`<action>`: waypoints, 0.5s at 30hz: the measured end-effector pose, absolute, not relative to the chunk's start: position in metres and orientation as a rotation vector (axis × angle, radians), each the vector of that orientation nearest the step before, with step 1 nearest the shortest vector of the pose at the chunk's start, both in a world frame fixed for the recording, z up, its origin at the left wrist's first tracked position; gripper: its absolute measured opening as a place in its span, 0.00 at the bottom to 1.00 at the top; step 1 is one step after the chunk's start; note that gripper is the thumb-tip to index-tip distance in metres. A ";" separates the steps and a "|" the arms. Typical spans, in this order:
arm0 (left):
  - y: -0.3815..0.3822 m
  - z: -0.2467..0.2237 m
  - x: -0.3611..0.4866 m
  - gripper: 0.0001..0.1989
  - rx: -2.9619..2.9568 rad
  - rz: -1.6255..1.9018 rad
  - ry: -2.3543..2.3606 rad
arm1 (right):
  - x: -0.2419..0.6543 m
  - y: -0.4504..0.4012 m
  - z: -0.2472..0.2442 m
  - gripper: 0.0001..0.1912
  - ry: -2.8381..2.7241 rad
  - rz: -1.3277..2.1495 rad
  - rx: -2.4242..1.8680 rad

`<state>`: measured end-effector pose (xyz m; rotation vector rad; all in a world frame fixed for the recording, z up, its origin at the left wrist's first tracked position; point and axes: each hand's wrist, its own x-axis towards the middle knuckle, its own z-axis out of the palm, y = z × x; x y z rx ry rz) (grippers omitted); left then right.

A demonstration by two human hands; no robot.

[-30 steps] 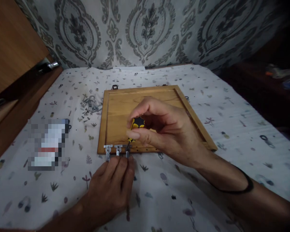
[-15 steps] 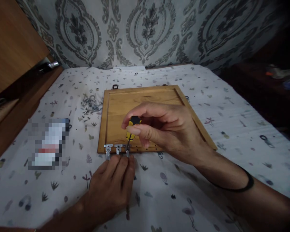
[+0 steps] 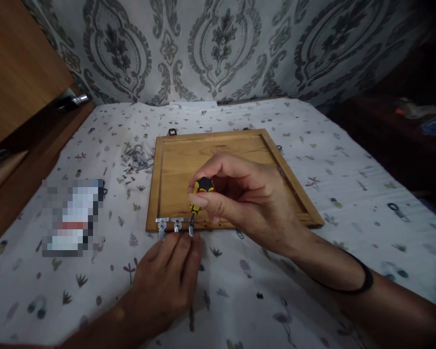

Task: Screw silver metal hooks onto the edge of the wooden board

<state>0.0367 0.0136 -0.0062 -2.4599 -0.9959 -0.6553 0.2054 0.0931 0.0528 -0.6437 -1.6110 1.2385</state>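
Note:
My right hand pinches a small black-and-yellow screwdriver between thumb and fingers. The shaft points down at a small metal bracket on the near edge of a framed wooden board. Whether the tip sits in a screw is too small to tell. My left hand is closed, knuckles up, its fingertips against this bracket at the board's edge. Two similar T-shaped brackets, a left one and a middle one, sit in a row beside it.
Left of the board lies a pile of loose metal parts and small screws. A blurred-out phone-like object rests further left on the patterned cloth. Dark fittings, one a square loop, show at the board's far edge. Wooden furniture stands at left.
My right hand and the screwdriver handle have shifted slightly right and down, with the handle turned a little. My left hand stays at the bracket.

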 end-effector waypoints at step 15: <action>0.013 -0.006 0.037 0.16 -2.453 -0.691 -0.998 | 0.206 0.090 0.054 0.11 -1.623 1.215 -0.720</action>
